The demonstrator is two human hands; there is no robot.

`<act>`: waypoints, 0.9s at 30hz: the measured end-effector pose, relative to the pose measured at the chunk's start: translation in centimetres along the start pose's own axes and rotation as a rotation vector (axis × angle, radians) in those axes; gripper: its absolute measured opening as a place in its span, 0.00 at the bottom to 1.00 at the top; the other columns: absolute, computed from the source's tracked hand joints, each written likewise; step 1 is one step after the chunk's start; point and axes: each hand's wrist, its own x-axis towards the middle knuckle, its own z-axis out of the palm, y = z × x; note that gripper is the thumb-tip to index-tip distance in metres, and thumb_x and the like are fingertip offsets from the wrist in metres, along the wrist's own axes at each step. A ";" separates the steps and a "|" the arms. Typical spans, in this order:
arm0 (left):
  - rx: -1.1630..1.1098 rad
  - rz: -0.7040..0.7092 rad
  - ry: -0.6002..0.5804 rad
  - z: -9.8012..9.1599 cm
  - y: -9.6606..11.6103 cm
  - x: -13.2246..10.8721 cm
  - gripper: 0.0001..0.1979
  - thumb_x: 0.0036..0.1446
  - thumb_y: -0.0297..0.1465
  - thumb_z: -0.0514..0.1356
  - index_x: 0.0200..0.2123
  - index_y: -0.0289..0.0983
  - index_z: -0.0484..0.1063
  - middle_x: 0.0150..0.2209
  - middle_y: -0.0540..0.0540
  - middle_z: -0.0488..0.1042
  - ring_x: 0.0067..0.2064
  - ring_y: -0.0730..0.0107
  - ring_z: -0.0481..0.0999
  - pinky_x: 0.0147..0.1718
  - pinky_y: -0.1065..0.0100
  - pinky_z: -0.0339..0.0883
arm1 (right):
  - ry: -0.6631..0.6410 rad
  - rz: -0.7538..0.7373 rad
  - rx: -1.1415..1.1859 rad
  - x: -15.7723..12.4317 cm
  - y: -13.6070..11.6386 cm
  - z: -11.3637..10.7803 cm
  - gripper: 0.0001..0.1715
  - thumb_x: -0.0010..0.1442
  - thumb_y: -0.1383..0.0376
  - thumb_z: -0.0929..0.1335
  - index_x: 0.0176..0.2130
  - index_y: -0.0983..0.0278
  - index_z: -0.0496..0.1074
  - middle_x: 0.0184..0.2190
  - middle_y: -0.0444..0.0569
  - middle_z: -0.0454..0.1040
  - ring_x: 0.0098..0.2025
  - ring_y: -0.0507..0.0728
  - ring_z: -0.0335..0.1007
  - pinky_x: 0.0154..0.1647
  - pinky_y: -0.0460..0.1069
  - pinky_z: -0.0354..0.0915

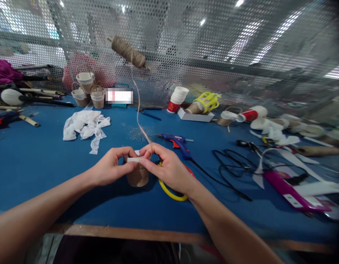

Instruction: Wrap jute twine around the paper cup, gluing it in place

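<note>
On my feed, the L hand (113, 167) pinches the white rim (133, 160) of a small brown, twine-wrapped-looking cup (137, 178); the R hand (169, 167) pinches the rim's other side, plus a thin tan twine strand (138, 106). Cup's b/w both hands, near the brown wooden front edge (125, 233); can't tell if its base touches down.

My worry: the strand runs up to a fat brown twine spool (128, 51) on a pale rod (109, 39), so if that snags, the pull could tip the cup or yank the strand loose. Too hard a squeeze might buckle the rim. A blue glue gun w/ red trigger (179, 143) lies just past the R hand; if hot (can't tell), a careless reach could burn, & its black cord (207, 173) could catch a sleeve or wrist.

Surface: blue tabletop (34, 157), crumpled white lace heap (85, 124) to the L, stacked white-and-red paper cups (177, 99) at back. Room: grey perforated metal screen (172, 40) behind, bright lights (239, 3) thru it.
</note>
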 end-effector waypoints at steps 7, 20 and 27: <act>-0.155 -0.014 0.107 -0.3 -1.1 0.6 0.08 0.50 0.33 0.59 0.27 0.34 0.66 0.27 0.50 0.67 0.30 0.74 0.65 0.31 0.71 0.58 | 0.425 0.287 -0.422 1.3 2.2 -4.4 0.12 0.56 0.58 0.63 0.31 0.64 0.67 0.30 0.50 0.73 0.32 0.55 0.69 0.36 0.50 0.64; 0.044 0.040 0.095 -0.8 -1.9 0.9 0.09 0.52 0.35 0.56 0.27 0.35 0.63 0.30 0.49 0.67 0.33 0.71 0.65 0.35 0.68 0.59 | 0.193 0.724 -0.620 1.8 8.2 -7.7 0.16 0.40 0.73 0.70 0.12 0.61 0.61 0.14 0.50 0.68 0.28 0.60 0.71 0.25 0.49 0.59; 0.136 0.002 -0.053 -2.5 -1.0 1.3 0.10 0.52 0.35 0.55 0.25 0.35 0.62 0.28 0.50 0.66 0.32 0.72 0.64 0.33 0.70 0.58 | 0.232 0.665 -0.259 1.8 5.1 -7.4 0.03 0.47 0.72 0.67 0.27 0.66 0.67 0.19 0.47 0.70 0.22 0.52 0.68 0.26 0.48 0.64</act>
